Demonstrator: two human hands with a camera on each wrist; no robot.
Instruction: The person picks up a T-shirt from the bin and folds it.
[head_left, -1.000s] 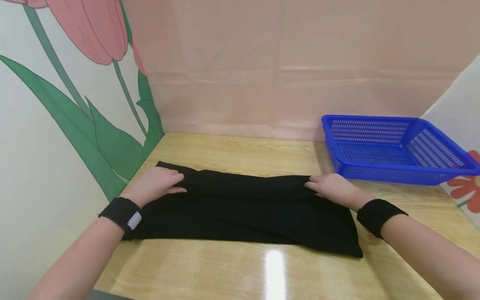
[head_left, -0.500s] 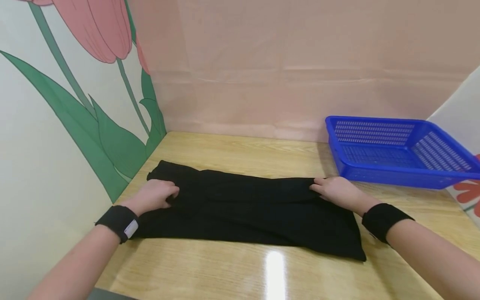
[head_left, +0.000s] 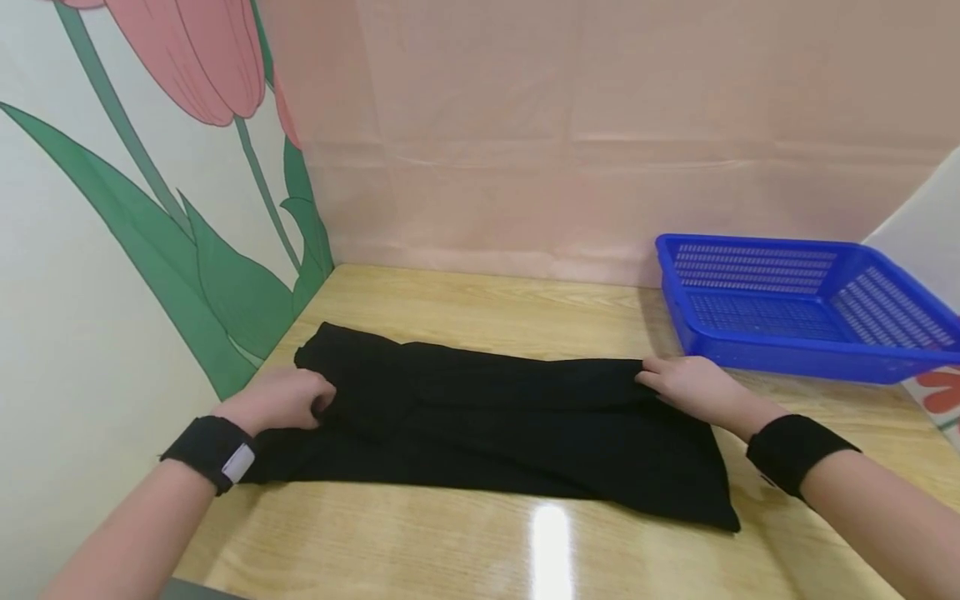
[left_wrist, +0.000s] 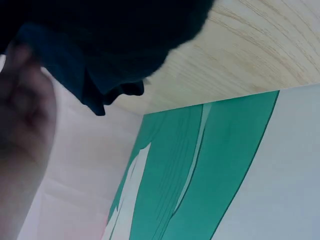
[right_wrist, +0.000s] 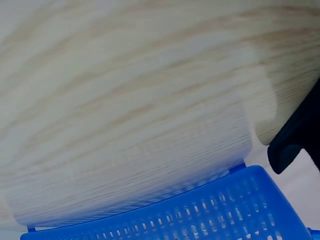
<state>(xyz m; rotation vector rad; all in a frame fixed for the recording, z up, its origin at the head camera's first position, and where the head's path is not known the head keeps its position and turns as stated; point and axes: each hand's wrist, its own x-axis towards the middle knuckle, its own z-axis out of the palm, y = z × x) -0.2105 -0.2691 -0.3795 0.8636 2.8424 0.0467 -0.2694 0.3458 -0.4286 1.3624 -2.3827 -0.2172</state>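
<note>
While the right hand (head_left: 693, 390) pinches the black cloth (head_left: 487, 442) at its corner nearest the blue basket (head_left: 795, 357), the left hand (head_left: 281, 400) curls its fingers on the opposite end, whether pinching cannot be told | cloth left of basket and before it, long axis left-right | left hand farther from basket than one second ago

No readable text, brand or number; white tag (head_left: 238, 463) on left wristband (head_left: 201, 443), near table (head_left: 390, 533)'s left edge, too small to read.
</note>
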